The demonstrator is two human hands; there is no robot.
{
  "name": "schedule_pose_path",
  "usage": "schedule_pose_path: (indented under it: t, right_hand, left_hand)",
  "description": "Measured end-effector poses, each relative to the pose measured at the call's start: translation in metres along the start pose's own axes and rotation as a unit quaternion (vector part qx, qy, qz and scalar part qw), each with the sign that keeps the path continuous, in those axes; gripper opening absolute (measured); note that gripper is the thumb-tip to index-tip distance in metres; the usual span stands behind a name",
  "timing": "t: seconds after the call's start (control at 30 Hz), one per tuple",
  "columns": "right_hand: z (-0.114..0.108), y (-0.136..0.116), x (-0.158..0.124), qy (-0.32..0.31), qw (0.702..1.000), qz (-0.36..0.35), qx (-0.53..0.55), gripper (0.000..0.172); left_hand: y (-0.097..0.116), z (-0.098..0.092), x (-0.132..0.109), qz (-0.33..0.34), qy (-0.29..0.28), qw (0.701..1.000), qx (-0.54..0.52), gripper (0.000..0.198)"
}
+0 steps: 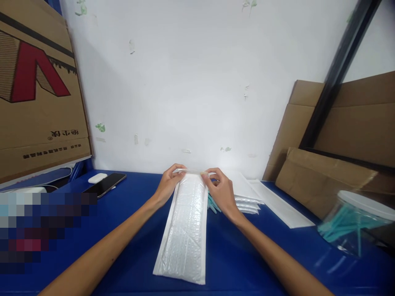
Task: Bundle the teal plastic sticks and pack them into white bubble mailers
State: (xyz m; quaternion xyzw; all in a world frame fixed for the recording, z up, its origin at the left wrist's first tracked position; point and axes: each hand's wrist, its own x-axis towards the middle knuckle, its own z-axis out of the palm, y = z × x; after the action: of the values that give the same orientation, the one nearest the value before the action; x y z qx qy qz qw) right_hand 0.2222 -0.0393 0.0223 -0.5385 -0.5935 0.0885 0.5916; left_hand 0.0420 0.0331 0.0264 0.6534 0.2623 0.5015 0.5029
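Observation:
A long white bubble mailer (187, 230) lies before me on the blue table, its narrow far end lifted between my hands. My left hand (170, 181) pinches the far left corner with thumb and fingers. At the far right corner, my right hand (220, 187) grips the same edge, thumb against the front. Behind the mailer and beside my right hand, a few teal sticks or strips (212, 204) show, partly hidden. A stack of white bubble mailers (247, 197) sits just to the right of that hand.
Right of the stack lies a flat white mailer (284, 203), then a clear tub (352, 230) of teal sticks with a white lid. A black phone (108, 184) and a white case (97, 178) lie at left. Cardboard (40, 94) stands left, more cardboard (324, 181) right.

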Motion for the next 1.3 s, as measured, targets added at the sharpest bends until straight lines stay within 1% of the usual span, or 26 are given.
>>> schedule_pose_path:
  t: [0.13, 0.23, 0.47, 0.6, 0.7, 0.83, 0.9, 1.0, 1.1, 1.17, 1.2, 1.3]
  right_hand:
    - [0.0, 0.001, 0.0, 0.007, 0.999, -0.008, -0.045, 0.032]
    - [0.0, 0.003, 0.001, 0.017, 0.997, -0.027, -0.071, 0.033]
    - [-0.006, 0.008, 0.003, 0.015, 0.978, -0.121, -0.17, 0.039]
    - [-0.006, 0.006, 0.003, 0.011, 0.979, -0.139, -0.148, 0.037]
    - [-0.005, 0.003, 0.002, 0.002, 0.984, -0.13, -0.124, 0.036]
    - [-0.005, -0.001, 0.001, -0.007, 0.989, -0.117, -0.086, 0.031]
    - [-0.005, -0.003, 0.001, -0.006, 0.991, -0.116, -0.073, 0.03]
    - [-0.005, -0.005, 0.0, -0.01, 0.991, -0.117, -0.061, 0.029]
    - [-0.004, -0.005, 0.0, -0.019, 0.991, -0.117, -0.057, 0.028]
    - [-0.004, -0.005, -0.001, -0.019, 0.991, -0.118, -0.058, 0.028]
    - [-0.004, -0.006, -0.001, -0.019, 0.991, -0.117, -0.06, 0.029]
    - [-0.006, -0.007, -0.002, -0.019, 0.991, -0.11, -0.072, 0.033]
  left_hand:
    - [-0.001, 0.0, 0.001, 0.002, -0.002, 1.0, 0.011, 0.03]
    - [-0.003, -0.001, 0.003, -0.005, 0.005, 1.0, 0.01, 0.033]
    - [-0.005, -0.003, 0.005, -0.004, 0.009, 1.0, 0.005, 0.033]
    - [-0.003, -0.003, 0.003, -0.001, 0.005, 1.0, -0.001, 0.031]
    - [-0.003, -0.003, 0.003, -0.006, -0.005, 1.0, -0.008, 0.03]
    - [-0.005, -0.003, 0.003, -0.025, 0.004, 1.0, -0.008, 0.027]
    - [-0.007, -0.004, 0.003, -0.041, 0.005, 0.999, -0.021, 0.024]
    - [-0.007, -0.008, 0.003, -0.084, -0.01, 0.994, -0.073, 0.022]
    - [-0.005, -0.011, 0.004, -0.108, -0.012, 0.987, -0.121, 0.031]
    - [-0.004, -0.011, 0.004, -0.104, 0.003, 0.989, -0.108, 0.035]
    - [-0.005, -0.011, 0.005, -0.097, 0.01, 0.991, -0.092, 0.034]
    - [-0.006, -0.008, 0.005, -0.072, 0.017, 0.996, -0.046, 0.021]
